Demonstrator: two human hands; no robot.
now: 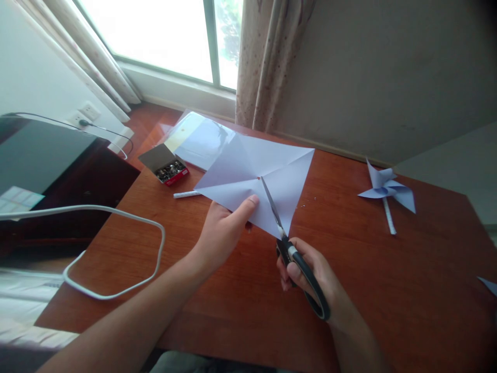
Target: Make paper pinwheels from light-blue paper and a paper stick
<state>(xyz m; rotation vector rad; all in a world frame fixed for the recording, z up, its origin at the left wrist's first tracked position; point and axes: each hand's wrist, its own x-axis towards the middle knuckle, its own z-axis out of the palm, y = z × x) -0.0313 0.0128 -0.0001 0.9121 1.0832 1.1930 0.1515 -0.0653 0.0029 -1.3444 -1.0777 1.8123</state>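
Observation:
My left hand (229, 225) pinches the near edge of a square sheet of white paper (279, 160), its thumb on top. Diagonal creases cross the sheet, and a small reddish mark sits near its middle. In my right hand (310, 274) is a pair of scissors (285, 241) with black handles. One blade lies over the paper from its near right corner, its tip close to the middle; the other blade is hidden beneath. A finished paper pinwheel (388, 187) on a rolled paper stick lies to the right on the table.
An opened small box (171, 171) of metal pins stands at the left of the wooden table (233, 295). Beside it are a rolled paper stick (186, 194) and a clear plastic packet (202, 140). A white cable (161, 243) loops over the left edge.

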